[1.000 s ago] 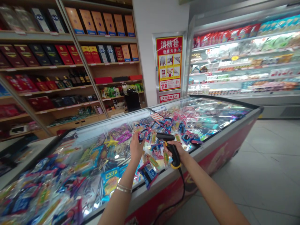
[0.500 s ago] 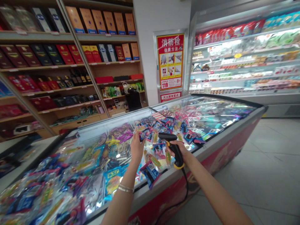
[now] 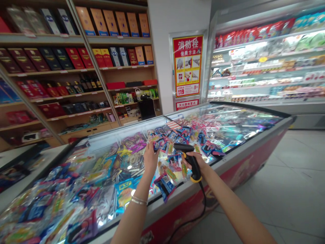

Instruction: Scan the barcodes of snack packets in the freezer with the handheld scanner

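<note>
My right hand (image 3: 196, 161) is wrapped round a black and yellow barcode scanner (image 3: 193, 166), whose head points left over the pile. A cable hangs from the scanner's handle. My left hand (image 3: 151, 156) has its fingers bent at a small blue packet (image 3: 156, 146) to the left of the scanner head; its fingertips are partly hidden. Around both hands lie blue and pink snack packets (image 3: 165, 187) and clear packets with yellow-green pieces (image 3: 170, 173), heaped on the glass top of a chest freezer (image 3: 232, 152).
More packets (image 3: 35, 210) cover the freezer's near left end. Behind it stand shelves of boxes (image 3: 119, 67) and a wall poster (image 3: 188, 66). A lit refrigerated display (image 3: 269, 78) is at the back right. The cable runs down the freezer's front.
The view has shifted slightly, so the scene appears a little further right. Both hands stay in nearly the same places over the packets, with the scanner still in my right hand.
</note>
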### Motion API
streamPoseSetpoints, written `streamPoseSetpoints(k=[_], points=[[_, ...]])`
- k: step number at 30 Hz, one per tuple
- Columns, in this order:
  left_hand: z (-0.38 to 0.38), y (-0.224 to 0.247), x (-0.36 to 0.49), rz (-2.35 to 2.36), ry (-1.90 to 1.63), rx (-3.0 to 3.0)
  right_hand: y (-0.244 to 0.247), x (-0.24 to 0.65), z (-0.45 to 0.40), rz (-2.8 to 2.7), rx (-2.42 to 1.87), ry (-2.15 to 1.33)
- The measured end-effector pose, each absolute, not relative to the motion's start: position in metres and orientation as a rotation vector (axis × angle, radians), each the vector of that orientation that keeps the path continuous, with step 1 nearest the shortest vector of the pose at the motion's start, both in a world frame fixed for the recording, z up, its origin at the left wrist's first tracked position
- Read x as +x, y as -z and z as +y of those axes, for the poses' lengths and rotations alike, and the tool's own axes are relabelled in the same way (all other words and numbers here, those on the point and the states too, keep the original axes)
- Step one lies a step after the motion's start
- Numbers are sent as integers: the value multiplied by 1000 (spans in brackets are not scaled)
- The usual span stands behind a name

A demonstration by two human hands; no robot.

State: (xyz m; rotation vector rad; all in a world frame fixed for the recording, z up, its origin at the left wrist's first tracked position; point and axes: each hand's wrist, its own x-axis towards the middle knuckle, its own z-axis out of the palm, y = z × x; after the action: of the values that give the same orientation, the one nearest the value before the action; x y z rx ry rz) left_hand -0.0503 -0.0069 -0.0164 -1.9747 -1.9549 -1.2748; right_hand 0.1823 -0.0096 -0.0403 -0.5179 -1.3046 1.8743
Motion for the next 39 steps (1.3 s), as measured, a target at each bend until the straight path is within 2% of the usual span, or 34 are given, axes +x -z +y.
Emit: streamPoseSetpoints(k=[4, 8, 12, 15, 21, 25, 32, 39], points=[[-12, 8, -47, -2007, 1298, -2008, 34, 181, -17, -1257, -560, -1831], [-37, -14, -56, -1987, 1544, -1763, 25, 187, -25, -1238, -628, -1784], [-91, -27, -87, -1960, 1552, -1657, 12, 188, -30, -1250, -598, -1737], [-142, -27, -129, -2106, 1513, -1473, 0, 165, -42, -1265, -532, -1742], [-221, -13, -228, -2295, 1485, -914, -8, 71, -78, -1240, -287, -1947], [-247, 12, -270, -2261, 1312, -760, 3, -1, -99, -1206, -226, -2069], [-257, 59, -285, -2140, 988, -733, 21, -89, -118, -1273, -371, -2293], [-249, 58, -287, -2230, 854, -860, 32, -116, -124, -1243, -588, -2408]])
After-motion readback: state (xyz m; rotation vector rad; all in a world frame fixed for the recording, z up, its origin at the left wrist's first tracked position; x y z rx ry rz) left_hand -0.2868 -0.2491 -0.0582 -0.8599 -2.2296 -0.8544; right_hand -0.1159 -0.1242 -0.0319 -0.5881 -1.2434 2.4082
